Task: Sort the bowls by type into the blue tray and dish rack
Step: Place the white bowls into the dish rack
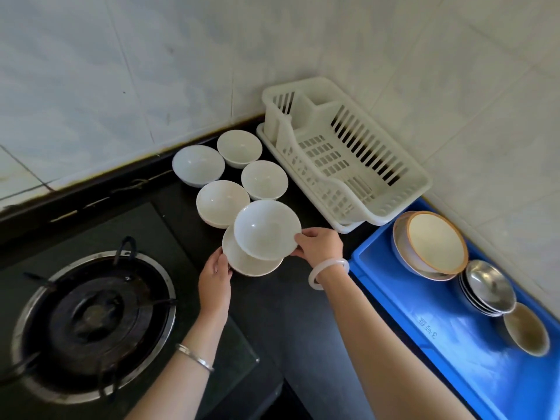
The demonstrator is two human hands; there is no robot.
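As right fingers (298,239) pinch white bowl (266,228), tilted

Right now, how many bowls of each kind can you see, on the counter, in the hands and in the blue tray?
White bowls: 6, four on the counter, one in the right hand, one at the left hand
Orange-rimmed bowls: at least 2, nested
Steel bowls: a stack, count unclear
Brownish bowl: 1
Total: at least 10
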